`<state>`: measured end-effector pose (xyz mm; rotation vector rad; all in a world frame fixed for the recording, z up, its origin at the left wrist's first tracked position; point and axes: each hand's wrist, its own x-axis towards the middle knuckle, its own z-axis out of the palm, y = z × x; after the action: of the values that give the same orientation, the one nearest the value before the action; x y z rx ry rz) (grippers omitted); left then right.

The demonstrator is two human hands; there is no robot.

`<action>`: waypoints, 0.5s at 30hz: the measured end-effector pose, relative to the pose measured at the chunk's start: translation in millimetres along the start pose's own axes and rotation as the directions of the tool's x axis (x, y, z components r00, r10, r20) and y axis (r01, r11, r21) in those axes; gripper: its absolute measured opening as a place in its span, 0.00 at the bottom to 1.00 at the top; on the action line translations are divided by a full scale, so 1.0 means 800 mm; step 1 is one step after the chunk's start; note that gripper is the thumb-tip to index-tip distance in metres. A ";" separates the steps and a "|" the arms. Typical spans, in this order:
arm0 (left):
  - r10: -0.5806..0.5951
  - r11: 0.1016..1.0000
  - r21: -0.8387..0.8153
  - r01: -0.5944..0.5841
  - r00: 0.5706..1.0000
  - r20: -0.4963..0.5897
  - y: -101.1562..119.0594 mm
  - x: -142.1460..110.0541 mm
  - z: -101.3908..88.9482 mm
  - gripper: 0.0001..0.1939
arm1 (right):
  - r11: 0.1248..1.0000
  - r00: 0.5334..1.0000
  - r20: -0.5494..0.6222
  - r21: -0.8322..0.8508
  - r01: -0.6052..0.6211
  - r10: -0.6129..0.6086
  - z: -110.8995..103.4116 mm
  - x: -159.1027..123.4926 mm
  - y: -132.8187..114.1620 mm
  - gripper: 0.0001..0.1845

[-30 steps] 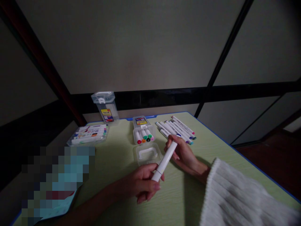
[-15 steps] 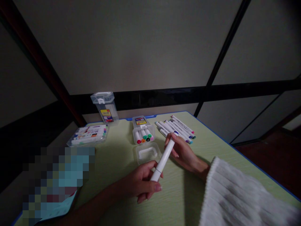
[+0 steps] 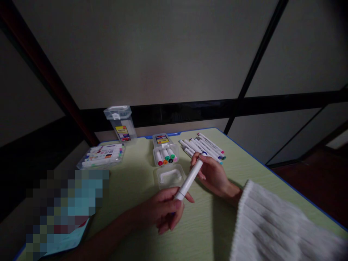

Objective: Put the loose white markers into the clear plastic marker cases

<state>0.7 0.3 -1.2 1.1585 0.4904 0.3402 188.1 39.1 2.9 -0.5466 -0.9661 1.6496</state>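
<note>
A white marker (image 3: 190,177) is held slantwise above the green table (image 3: 130,188), between both hands. My right hand (image 3: 214,175), in a white knitted sleeve, grips its upper end with closed fingers. My left hand (image 3: 165,212) pinches the lower cap end, fingers curled. Just beyond lies a clear plastic lid (image 3: 170,176), and behind it an open clear box (image 3: 165,150) holding several markers with coloured ends. A row of loose white markers (image 3: 203,146) lies beside my right hand.
A flat clear case of markers (image 3: 102,156) lies at the left. An upright clear box with a yellow label (image 3: 121,124) stands at the table's far edge. A blurred-out patch covers the near left. Dark window frames run behind the table.
The marker has tilted slightly and its upper end has risen a little with my right hand. My left hand's fingers have loosened somewhat around the lower end.
</note>
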 end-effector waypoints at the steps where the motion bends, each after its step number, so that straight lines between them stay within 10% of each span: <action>1: -0.006 1.000 -0.008 0.006 1.000 -0.004 0.000 0.000 0.000 0.21 | 1.000 1.000 0.001 -0.006 0.002 -0.002 0.000 0.000 0.000 0.13; 15: -0.032 0.999 0.030 0.034 0.998 -0.051 0.003 0.000 0.001 0.21 | 0.979 0.999 -0.023 -0.201 -0.034 0.029 0.011 -0.003 0.003 0.21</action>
<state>1.1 0.4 1.4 1.1722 0.5598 0.3349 180.9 33.7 5.9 -0.7165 -1.1216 1.5804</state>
